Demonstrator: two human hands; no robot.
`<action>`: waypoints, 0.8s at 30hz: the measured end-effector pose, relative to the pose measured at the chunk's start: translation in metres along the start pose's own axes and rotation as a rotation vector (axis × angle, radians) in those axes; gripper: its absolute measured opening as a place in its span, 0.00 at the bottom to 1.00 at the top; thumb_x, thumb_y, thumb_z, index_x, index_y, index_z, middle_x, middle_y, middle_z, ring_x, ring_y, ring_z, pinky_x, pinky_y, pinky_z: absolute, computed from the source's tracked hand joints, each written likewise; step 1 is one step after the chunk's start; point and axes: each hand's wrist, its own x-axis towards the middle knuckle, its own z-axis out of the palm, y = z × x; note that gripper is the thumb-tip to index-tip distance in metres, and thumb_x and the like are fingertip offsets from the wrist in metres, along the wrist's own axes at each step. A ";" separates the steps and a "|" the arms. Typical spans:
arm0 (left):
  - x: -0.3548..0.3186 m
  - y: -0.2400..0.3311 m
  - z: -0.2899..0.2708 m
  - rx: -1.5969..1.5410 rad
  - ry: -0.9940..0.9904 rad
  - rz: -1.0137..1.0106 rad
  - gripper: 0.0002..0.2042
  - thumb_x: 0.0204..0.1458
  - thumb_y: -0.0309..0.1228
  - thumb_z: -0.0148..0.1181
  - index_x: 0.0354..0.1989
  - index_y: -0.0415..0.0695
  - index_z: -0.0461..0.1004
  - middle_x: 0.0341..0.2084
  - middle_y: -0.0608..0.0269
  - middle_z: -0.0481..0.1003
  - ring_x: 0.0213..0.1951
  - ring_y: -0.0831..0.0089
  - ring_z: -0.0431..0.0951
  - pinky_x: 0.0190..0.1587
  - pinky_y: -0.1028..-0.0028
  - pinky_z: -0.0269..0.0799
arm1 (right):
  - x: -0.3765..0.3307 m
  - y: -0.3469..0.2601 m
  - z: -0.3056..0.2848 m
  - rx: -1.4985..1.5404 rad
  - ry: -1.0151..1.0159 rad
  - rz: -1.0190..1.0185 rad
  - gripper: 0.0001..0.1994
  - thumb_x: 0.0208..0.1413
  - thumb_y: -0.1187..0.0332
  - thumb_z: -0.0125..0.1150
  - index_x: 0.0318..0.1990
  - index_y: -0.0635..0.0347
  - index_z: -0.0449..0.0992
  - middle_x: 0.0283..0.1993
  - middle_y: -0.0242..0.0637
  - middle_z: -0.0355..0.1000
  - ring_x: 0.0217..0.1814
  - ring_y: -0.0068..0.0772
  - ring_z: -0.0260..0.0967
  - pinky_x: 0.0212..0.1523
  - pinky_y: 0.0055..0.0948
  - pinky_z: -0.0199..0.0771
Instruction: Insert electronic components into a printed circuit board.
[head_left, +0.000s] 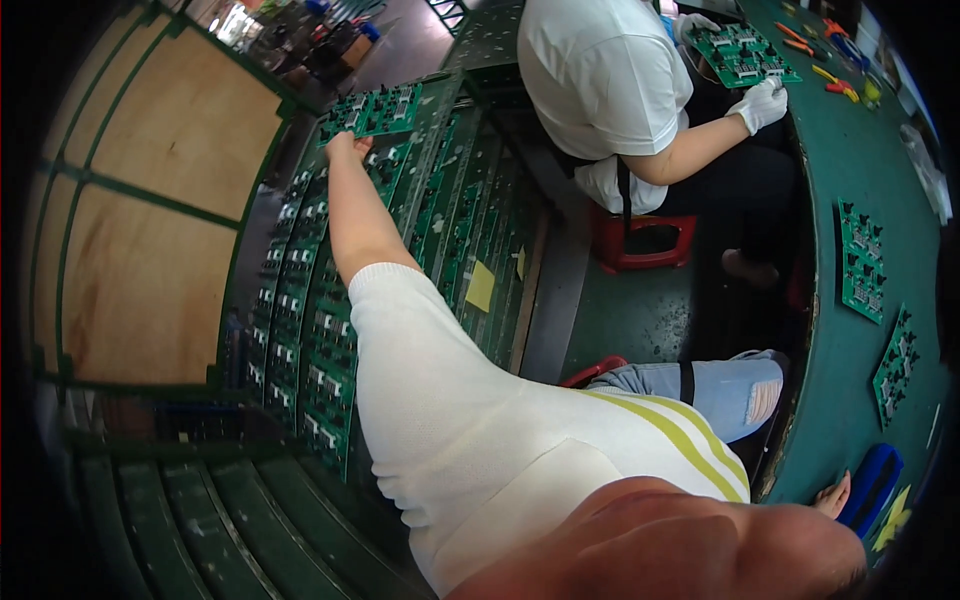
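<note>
My left arm reaches out to the far left, and my left hand (350, 146) is closed on the near edge of a green circuit board (378, 112). That board lies level at the top of a rack (437, 150) filled with rows of similar boards. At the lower right, my right hand (833, 496) rests at the edge of the green workbench (815, 400), partly hidden, its visible fingers stretched out with nothing in them. Beside it is a blue curved object (873, 485). Two more circuit boards (861, 260) (895, 367) lie farther along the bench.
A co-worker (610, 80) in white gloves sits at the bench holding a circuit board (745, 55). Pliers and other hand tools (835, 82) lie beyond. Red stools (645, 240) stand below. Wooden panels (150, 270) and green slatted shelving (220, 520) are at left.
</note>
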 end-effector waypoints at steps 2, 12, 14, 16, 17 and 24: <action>0.023 -0.003 0.005 0.039 0.111 -0.021 0.11 0.54 0.24 0.43 0.45 0.35 0.64 0.37 0.45 0.71 0.36 0.49 0.75 0.33 0.53 0.74 | 0.010 0.004 0.001 0.020 0.016 0.031 0.12 0.58 0.63 0.53 0.46 0.56 0.73 0.16 0.17 0.49 0.14 0.07 0.38 0.14 0.13 0.36; -0.008 0.013 -0.008 1.532 0.401 0.307 0.14 0.56 0.32 0.42 0.44 0.38 0.71 0.42 0.49 0.73 0.43 0.54 0.74 0.43 0.58 0.72 | 0.028 -0.005 0.076 -0.194 -0.018 0.135 0.10 0.58 0.62 0.53 0.44 0.51 0.75 0.15 0.18 0.53 0.13 0.08 0.41 0.12 0.14 0.40; -0.041 0.005 0.075 1.623 0.249 0.462 0.14 0.55 0.31 0.46 0.44 0.40 0.73 0.47 0.52 0.71 0.48 0.56 0.73 0.45 0.61 0.71 | -0.002 -0.010 -0.004 -0.117 0.164 0.026 0.10 0.58 0.61 0.52 0.43 0.50 0.76 0.15 0.18 0.53 0.13 0.09 0.42 0.12 0.14 0.40; -0.051 0.006 0.087 1.670 0.236 0.524 0.15 0.54 0.36 0.50 0.46 0.44 0.74 0.49 0.54 0.70 0.50 0.58 0.72 0.47 0.62 0.70 | 0.031 0.016 -0.034 -0.157 0.130 0.046 0.10 0.58 0.61 0.52 0.43 0.50 0.76 0.15 0.19 0.53 0.13 0.09 0.41 0.12 0.14 0.40; -0.077 0.005 0.101 1.626 0.140 0.533 0.20 0.52 0.46 0.51 0.46 0.45 0.74 0.50 0.53 0.70 0.51 0.56 0.71 0.50 0.59 0.67 | 0.045 0.032 -0.049 -0.202 0.105 0.078 0.10 0.57 0.61 0.52 0.43 0.50 0.76 0.14 0.19 0.53 0.12 0.09 0.41 0.12 0.15 0.40; -0.032 -0.037 0.121 2.077 -0.421 0.775 0.32 0.42 0.31 0.64 0.59 0.59 0.61 0.55 0.58 0.65 0.55 0.59 0.66 0.55 0.62 0.65 | 0.063 0.045 -0.057 -0.251 0.098 0.042 0.11 0.57 0.61 0.52 0.42 0.52 0.76 0.14 0.19 0.53 0.10 0.11 0.40 0.10 0.16 0.39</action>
